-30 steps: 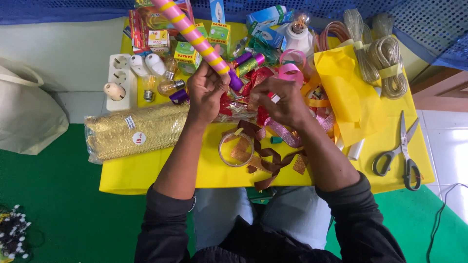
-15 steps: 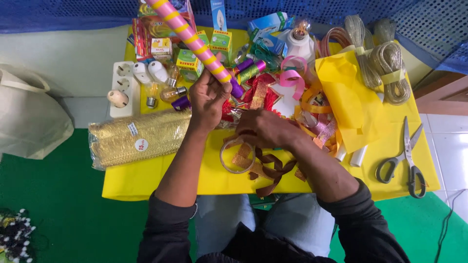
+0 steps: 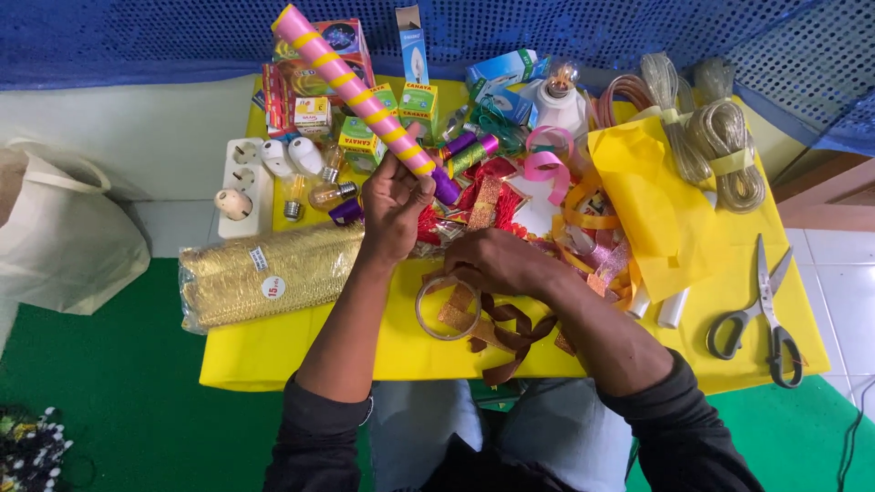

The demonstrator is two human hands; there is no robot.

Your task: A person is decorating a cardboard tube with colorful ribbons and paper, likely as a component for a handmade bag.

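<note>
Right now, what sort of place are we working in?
Probably a home craft or decoration-making corner, not a workshop. A low yellow table on green flooring holds ribbons, scissors and boxed light bulbs; the left hand holds a pink striped tube.

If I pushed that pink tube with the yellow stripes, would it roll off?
Probably yes: the pink striped tube looks round and smooth, so it could roll. It also looks stiff, staying straight while the left hand grips only one end. Likely light.

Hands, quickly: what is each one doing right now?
Left hand: closed around the striped tube.
Right hand: resting on the ribbon pile; grip cannot be told.
</note>
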